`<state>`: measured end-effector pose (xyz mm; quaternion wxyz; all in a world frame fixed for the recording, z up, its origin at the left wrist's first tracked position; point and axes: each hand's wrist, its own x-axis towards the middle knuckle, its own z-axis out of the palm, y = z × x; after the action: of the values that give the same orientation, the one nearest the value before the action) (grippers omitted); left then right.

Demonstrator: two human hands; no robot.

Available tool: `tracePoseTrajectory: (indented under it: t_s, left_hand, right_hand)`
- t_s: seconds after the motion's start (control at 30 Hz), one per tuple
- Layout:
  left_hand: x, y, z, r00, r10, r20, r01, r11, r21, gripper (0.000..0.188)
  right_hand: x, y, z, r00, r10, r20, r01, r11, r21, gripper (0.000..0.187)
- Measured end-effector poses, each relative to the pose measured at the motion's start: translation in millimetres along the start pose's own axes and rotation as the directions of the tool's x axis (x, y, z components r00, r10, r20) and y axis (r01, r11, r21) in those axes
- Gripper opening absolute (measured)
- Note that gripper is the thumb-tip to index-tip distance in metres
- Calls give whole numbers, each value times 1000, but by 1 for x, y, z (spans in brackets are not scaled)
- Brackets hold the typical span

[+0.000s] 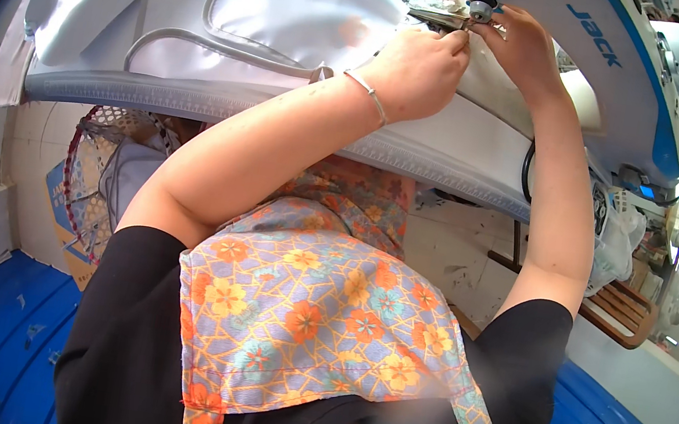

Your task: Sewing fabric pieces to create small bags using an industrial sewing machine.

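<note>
Left hand: the left hand [422, 74] was curled, its fingers drawn in close to the thumb at the stitching area; whether it gripped anything could not be told.
Right hand: the right hand [521, 50] was partly closed, fingertips close together beside the silver knob [481, 9]; any item between them was too small to identify.
Sewing machine: the white sewing machine [615, 96] stood at the upper right, its working end between and above the two hands; it appeared heavy and rigid, with small metal parts calling for a fingertip hold.
White sheet: the glossy white sheet [302, 2] lay on the table [494, 132], left of the machine's working end and beyond the left forearm.
Sheet handling: judged light, soft and rather slippery, liable to crease.
Hold point: the grey edging [291, 71] appeared to offer the firmer grip; the smooth middle, less.
Table front: a ruler strip [198, 98] ran along the edge.
</note>
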<state>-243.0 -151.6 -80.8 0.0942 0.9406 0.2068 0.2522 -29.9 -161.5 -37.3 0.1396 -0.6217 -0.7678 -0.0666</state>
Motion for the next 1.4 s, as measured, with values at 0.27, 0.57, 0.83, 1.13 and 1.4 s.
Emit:
tracePoseTrajectory:
  t_s: [0.27,0.57,0.83,1.13,1.4]
  left_hand:
    - [0,1,2,998,20,-52,-21,1000,-6,23]
    - [0,-2,2,998,17,-56,-19,999,-29,25]
    - [0,0,4,997,5,-74,-9,999,-47,24]
    - [-2,-2,0,998,18,-59,-21,999,-46,21]
    - [-32,23,-52,985,81,-152,-98,989,-109,23]
  right_hand:
    - [2,10,9,998,12,64,-26,975,219,31]
    - [5,7,7,993,48,106,-67,979,192,31]
    - [2,10,4,993,-113,-43,116,990,83,28]
    - [3,11,5,997,-77,1,76,990,121,25]
    - [0,8,6,1000,-15,7,15,1000,8,27]
